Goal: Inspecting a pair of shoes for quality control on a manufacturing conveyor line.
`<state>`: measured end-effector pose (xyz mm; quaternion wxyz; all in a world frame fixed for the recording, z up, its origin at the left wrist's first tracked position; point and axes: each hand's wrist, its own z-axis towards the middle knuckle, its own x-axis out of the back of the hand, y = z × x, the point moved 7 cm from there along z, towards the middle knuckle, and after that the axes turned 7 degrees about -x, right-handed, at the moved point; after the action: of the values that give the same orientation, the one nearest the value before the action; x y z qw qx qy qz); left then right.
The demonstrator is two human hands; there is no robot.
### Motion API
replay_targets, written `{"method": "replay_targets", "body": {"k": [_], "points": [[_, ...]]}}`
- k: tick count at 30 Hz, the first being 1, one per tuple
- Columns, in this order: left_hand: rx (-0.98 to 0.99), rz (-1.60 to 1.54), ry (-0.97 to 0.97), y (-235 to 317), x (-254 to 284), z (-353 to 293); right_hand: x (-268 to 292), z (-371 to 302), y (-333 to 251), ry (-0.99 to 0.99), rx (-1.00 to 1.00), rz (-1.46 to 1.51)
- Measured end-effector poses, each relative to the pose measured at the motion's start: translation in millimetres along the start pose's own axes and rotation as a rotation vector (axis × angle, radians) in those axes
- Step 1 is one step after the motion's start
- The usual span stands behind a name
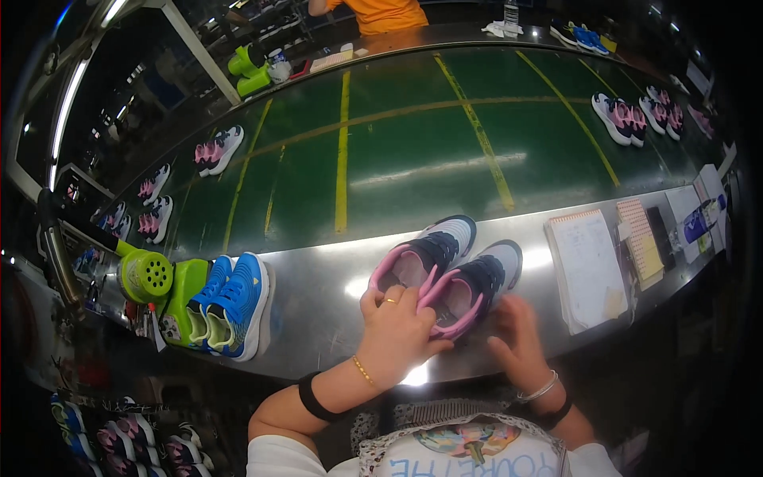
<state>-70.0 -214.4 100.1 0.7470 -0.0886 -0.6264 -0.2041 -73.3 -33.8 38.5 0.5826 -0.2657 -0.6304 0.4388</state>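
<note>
A pair of navy and pale grey sneakers with pink collars stands on the metal ledge in front of me, toes pointing away. The left sneaker [435,245] and right sneaker [486,277] sit close together. My left hand [397,334] is closed at their heels, fingers bent over the pink collars where the two shoes meet. Its fingertips are partly hidden inside the openings. Slightly blurred, my right hand [518,334] is beside the right sneaker's outer side, thumb and fingers apart, holding nothing.
Blue sneakers [238,302] stand left, beside a green fan-like device [151,274]. A spiral notebook [588,266] and smaller pad [640,238] lie right. Beyond, a green conveyor belt [397,143] carries more pink-lined sneakers [618,119]. A person in orange [385,14] is across it.
</note>
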Motion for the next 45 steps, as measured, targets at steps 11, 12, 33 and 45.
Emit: {"method": "replay_targets", "body": {"k": [11,12,33,45], "points": [[0.281,-0.696,0.21,-53,-26,-46,-1,8,25,-0.084,-0.322,0.344],[0.42,-0.72,0.24,-66,-30,-51,1,8,20,-0.069,-0.336,0.29],[0.728,-2.289,0.291,-32,-105,-66,-29,-9,49,-0.002,-0.526,1.299],[0.648,-2.293,0.221,-27,-102,-67,-25,-10,19,-0.102,-0.292,1.206]]}}
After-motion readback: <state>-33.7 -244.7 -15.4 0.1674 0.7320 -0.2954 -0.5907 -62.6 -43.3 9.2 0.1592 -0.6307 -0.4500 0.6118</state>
